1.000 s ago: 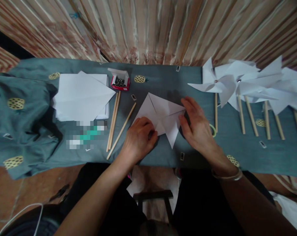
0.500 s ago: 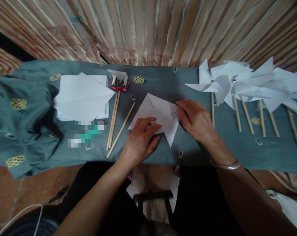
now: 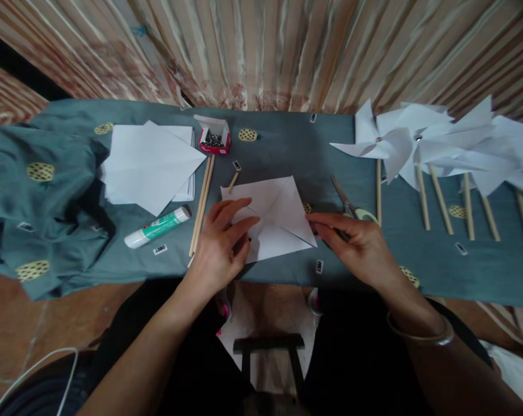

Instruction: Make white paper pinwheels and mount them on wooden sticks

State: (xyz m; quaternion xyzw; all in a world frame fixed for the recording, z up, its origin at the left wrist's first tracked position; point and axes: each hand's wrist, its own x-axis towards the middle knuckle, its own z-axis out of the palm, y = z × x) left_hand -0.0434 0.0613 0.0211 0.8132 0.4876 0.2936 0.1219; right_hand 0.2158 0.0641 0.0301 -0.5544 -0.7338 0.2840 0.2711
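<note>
A square sheet of white paper with slits cut in from its corners lies flat in front of me. My left hand rests over its left side, fingers bent and apart. At the right edge, my right hand pinches the paper between thumb and fingertips. Scissors with pale green handles lie just beyond the right hand, their handles partly hidden by it. One wooden stick shows only its tip past the paper; the paper and left hand cover most of the rest.
To the left are a stack of white paper, a glue stick, more wooden sticks and an open red box of small metal pins. Several paper pinwheels on sticks lie at the right. A curtain hangs behind the cloth-covered table.
The paper has turned and now lies as a flat square, lower and partly over the stick. Scissors have come into sight on the right. My left hand has shifted left, my right hand slightly lower.
</note>
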